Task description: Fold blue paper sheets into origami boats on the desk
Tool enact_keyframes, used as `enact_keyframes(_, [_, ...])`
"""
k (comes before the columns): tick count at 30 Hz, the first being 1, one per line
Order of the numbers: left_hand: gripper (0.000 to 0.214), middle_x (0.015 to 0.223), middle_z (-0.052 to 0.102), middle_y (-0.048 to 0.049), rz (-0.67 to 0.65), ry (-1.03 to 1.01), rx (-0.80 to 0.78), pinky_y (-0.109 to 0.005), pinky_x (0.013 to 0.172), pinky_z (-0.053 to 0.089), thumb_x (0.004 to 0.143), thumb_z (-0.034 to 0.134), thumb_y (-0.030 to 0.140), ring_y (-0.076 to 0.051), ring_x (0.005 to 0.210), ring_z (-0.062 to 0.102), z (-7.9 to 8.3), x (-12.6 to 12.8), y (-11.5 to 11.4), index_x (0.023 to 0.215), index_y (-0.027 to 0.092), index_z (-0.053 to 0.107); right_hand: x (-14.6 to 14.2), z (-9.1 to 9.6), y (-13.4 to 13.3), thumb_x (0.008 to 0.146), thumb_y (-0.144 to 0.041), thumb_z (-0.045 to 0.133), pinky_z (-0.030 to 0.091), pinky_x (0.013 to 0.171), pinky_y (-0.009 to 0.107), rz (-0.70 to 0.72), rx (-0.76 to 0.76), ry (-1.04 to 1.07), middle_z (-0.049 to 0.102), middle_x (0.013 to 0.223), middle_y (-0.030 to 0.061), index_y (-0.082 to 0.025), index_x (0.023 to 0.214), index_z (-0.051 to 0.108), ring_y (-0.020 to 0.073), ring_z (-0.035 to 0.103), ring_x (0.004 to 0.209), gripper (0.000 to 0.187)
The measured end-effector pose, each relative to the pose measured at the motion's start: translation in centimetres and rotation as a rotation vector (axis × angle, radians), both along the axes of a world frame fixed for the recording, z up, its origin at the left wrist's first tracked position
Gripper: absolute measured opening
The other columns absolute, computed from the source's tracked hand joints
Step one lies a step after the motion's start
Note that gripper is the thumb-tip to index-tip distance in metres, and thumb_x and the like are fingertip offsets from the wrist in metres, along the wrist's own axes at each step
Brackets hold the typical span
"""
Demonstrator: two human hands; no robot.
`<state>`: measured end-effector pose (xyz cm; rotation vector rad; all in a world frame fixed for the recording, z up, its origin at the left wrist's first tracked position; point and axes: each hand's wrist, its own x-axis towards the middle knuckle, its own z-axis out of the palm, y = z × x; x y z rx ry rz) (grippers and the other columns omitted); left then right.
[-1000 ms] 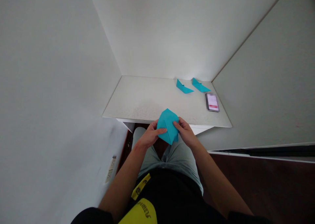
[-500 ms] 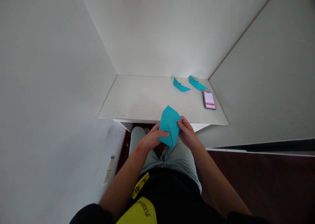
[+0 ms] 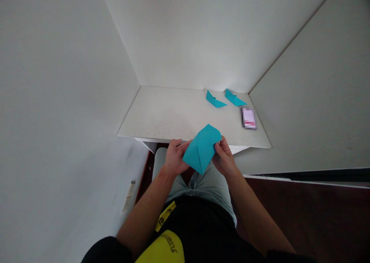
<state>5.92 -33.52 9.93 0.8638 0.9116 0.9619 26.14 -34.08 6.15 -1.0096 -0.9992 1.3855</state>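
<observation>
Left hand (image 3: 175, 157) pinches the folded turquoise paper sheet (image 3: 201, 149) at its left edge, right hand (image 3: 223, 157) pinching the opposite edge, the sheet held up near the white shelf (image 3: 162, 116), long axis tilted, lower tip pointing toward the person's body.

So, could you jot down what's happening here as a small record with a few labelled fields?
Left hand: holds the folded turquoise paper by its left side
Right hand: holds the same paper by its right side
Surface: white tabletop, just beyond the hands
On the surface: a turquoise paper boat, a second turquoise paper boat, and a blurred rectangular device to their right, possibly a phone
</observation>
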Motion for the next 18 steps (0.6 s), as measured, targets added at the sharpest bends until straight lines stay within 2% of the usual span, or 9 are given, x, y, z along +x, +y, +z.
enact_keyframes(2, [0.050, 0.070, 0.073, -0.0108, -0.079, -0.180, -0.078, -0.044, 0.080, 0.060, 0.082, 0.060, 0.066, -0.034, 0.085, 0.075, 0.1, 0.1, 0.2, 0.076, 0.018, 0.074, -0.2, 0.4, -0.2, 0.082, -0.071, 0.083, 0.050, 0.069, 0.033, -0.019, -0.015, 0.061, 0.061, 0.088, -0.0014, -0.033, 0.099, 0.054, 0.0209, 0.058, 0.080, 0.051])
enact_keyframes(4, [0.034, 0.064, 0.069, -0.0059, -0.137, -0.360, -0.138, -0.038, 0.074, 0.059, 0.077, 0.071, 0.051, -0.024, 0.068, 0.068, 0.0, 0.4, 0.2, 0.071, 0.018, 0.070, -0.4, 0.9, -0.3, 0.079, -0.068, 0.088, 0.052, 0.072, 0.033, -0.025, -0.034, 0.130, 0.064, 0.090, -0.0024, -0.034, 0.099, 0.057, 0.0201, 0.060, 0.080, 0.051])
enact_keyframes(7, [0.021, 0.066, 0.069, -0.0032, -0.152, -0.473, -0.136, -0.034, 0.072, 0.056, 0.072, 0.078, 0.036, -0.018, 0.061, 0.062, -0.4, 0.9, -0.1, 0.075, 0.016, 0.072, -0.7, 1.9, -0.5, 0.078, -0.064, 0.092, 0.056, 0.078, 0.034, -0.040, -0.050, 0.225, 0.070, 0.096, -0.0041, -0.035, 0.102, 0.062, 0.0193, 0.063, 0.083, 0.048])
enact_keyframes(9, [0.028, 0.078, 0.075, -0.0057, -0.164, -0.477, -0.111, -0.034, 0.077, 0.057, 0.073, 0.085, 0.036, -0.020, 0.070, 0.068, -0.7, 1.1, -0.4, 0.088, 0.014, 0.077, -1.0, 2.3, -0.4, 0.078, -0.061, 0.093, 0.057, 0.080, 0.034, -0.052, -0.053, 0.278, 0.072, 0.098, -0.0053, -0.035, 0.102, 0.064, 0.0187, 0.065, 0.085, 0.046])
enact_keyframes(13, [0.053, 0.093, 0.081, -0.0084, -0.143, -0.408, -0.034, -0.033, 0.081, 0.057, 0.071, 0.099, 0.049, -0.023, 0.086, 0.075, -0.6, 1.3, -0.7, 0.109, 0.016, 0.080, -1.5, 2.5, 0.0, 0.081, -0.057, 0.093, 0.056, 0.074, 0.029, -0.037, -0.101, 0.280, 0.071, 0.087, -0.0067, -0.032, 0.098, 0.065, 0.0160, 0.063, 0.076, 0.042])
enact_keyframes(16, [0.056, 0.098, 0.081, -0.0072, -0.103, -0.317, 0.050, -0.029, 0.079, 0.056, 0.074, 0.098, 0.052, -0.021, 0.089, 0.075, 0.3, 1.1, -0.1, 0.114, 0.019, 0.079, -1.5, 1.9, 0.4, 0.080, -0.055, 0.094, 0.055, 0.070, 0.027, -0.049, -0.149, 0.272, 0.071, 0.085, -0.0067, -0.031, 0.099, 0.066, 0.0152, 0.063, 0.073, 0.042])
enact_keyframes(18, [0.052, 0.100, 0.080, -0.0066, -0.086, -0.230, 0.132, -0.027, 0.078, 0.055, 0.078, 0.096, 0.052, -0.018, 0.088, 0.073, 1.1, 0.7, 0.5, 0.115, 0.019, 0.078, -1.3, 1.4, 0.7, 0.079, -0.054, 0.094, 0.056, 0.074, 0.028, -0.067, -0.155, 0.280, 0.072, 0.088, -0.0058, -0.030, 0.099, 0.067, 0.0162, 0.065, 0.077, 0.041])
